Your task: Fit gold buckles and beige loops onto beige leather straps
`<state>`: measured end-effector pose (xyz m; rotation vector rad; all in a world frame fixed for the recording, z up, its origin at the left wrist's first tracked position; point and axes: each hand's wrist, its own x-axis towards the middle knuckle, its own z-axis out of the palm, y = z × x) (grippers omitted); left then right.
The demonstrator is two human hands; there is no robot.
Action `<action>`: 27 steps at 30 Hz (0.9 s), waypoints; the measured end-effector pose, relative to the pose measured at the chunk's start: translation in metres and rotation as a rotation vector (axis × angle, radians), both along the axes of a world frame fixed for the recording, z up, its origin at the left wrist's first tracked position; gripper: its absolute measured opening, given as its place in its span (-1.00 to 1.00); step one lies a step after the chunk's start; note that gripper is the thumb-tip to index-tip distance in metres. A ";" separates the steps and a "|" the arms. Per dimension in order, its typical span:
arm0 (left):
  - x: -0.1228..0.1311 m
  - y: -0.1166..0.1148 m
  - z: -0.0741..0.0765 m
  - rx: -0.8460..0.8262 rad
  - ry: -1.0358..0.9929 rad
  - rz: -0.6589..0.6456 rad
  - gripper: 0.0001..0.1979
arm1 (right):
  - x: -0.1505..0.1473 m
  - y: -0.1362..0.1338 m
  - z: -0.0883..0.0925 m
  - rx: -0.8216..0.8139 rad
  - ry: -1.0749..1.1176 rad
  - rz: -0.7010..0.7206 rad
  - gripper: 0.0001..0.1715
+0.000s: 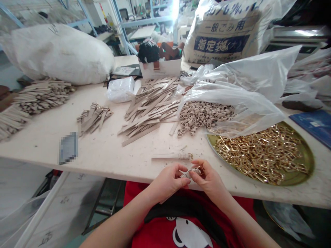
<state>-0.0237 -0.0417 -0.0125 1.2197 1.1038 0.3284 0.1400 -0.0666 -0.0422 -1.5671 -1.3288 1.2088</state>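
The left hand (170,179) and the right hand (210,179) both pinch one thin pale strap (187,175), thumbs against fingertips. The strap is right in front of the person's tummy, over the near edge of the table (108,151). A tiny bit of gold shows by the right fingers, but it is too small to tell how it sits on the strap.

To do this well, the left hand should hold the strap flat and firm, so it won't twist. The right fingers should work gently, with small pushes, because a hard tug could bend or mark the strap. Keeping the work over the table would stop little bits from falling on the floor.

Count twelve o'clock as straight ahead of the hands. Another strap with a gold end (172,156) lies near, at about eleven. Farther out at eleven is a messy heap of flat strips (152,110). Small rings (204,115) spill from a clear bag (240,100) just past twelve. Between two and three is a round tray (309,172) full of shiny gold buckles (261,155). A little bunch of straps (93,117) rests at ten. A fat white sack (62,51) sits behind it, and blue shelf frames (119,26) stand in the room beyond.
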 end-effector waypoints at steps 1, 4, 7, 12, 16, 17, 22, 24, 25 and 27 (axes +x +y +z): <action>0.000 0.000 0.000 -0.009 -0.002 -0.004 -0.67 | 0.001 -0.001 0.000 -0.031 0.000 0.049 -0.73; -0.003 0.001 0.002 -0.100 -0.030 -0.028 -0.63 | 0.005 -0.004 -0.001 -0.084 -0.002 0.116 -0.79; -0.008 0.002 0.001 -0.205 -0.062 -0.044 -0.71 | 0.004 -0.007 -0.002 -0.022 -0.084 0.086 -0.79; -0.007 0.001 -0.006 -0.250 -0.083 0.026 -0.71 | 0.001 -0.010 0.001 0.100 -0.259 0.157 -0.81; -0.001 0.000 -0.005 -0.214 -0.109 -0.013 -0.68 | 0.004 -0.015 0.000 0.081 -0.187 0.218 -0.82; 0.000 0.001 -0.003 -0.203 -0.103 -0.038 -0.67 | 0.004 -0.016 -0.001 0.072 -0.161 0.211 -0.81; -0.004 0.003 0.002 -0.149 0.013 -0.167 -0.68 | 0.005 -0.021 -0.006 0.120 -0.194 0.112 -0.80; -0.007 0.003 0.001 -0.170 0.053 -0.214 -0.70 | 0.004 -0.021 -0.007 0.149 -0.226 0.102 -0.80; -0.007 0.002 0.001 -0.176 0.071 -0.236 -0.70 | 0.004 -0.022 -0.007 0.161 -0.235 0.108 -0.80; -0.008 0.000 0.001 -0.164 0.101 -0.261 -0.72 | 0.004 -0.021 -0.006 0.179 -0.246 0.130 -0.82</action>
